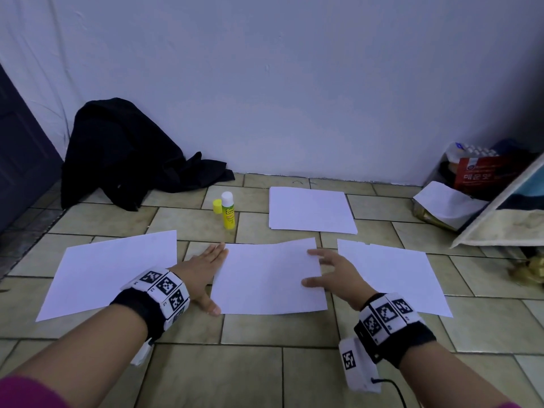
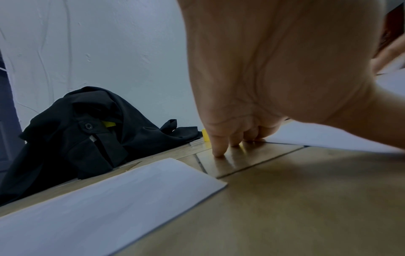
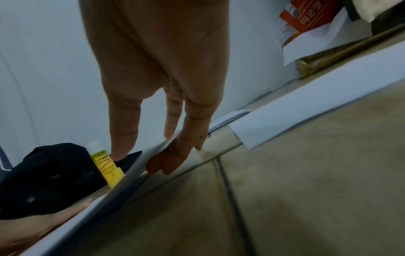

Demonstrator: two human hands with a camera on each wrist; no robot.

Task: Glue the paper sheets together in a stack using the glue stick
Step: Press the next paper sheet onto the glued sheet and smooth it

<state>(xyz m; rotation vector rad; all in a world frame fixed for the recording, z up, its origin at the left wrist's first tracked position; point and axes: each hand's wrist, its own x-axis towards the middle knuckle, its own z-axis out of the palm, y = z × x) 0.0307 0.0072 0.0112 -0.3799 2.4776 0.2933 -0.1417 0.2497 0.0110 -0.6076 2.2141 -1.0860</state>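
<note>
Several white sheets lie on the tiled floor: a left sheet, a middle sheet, a right sheet and a far stack. An uncapped yellow glue stick stands behind them beside its yellow cap. My left hand lies flat on the floor, its straight fingers against the middle sheet's left edge. At the sheet's right edge, my right hand has thumb and forefinger on top. In the right wrist view, other fingers are under that raised, curled edge.
A black garment is heaped against the wall at the back left, by a dark door. At the right are a red packet, loose paper and a leaning framed board.
</note>
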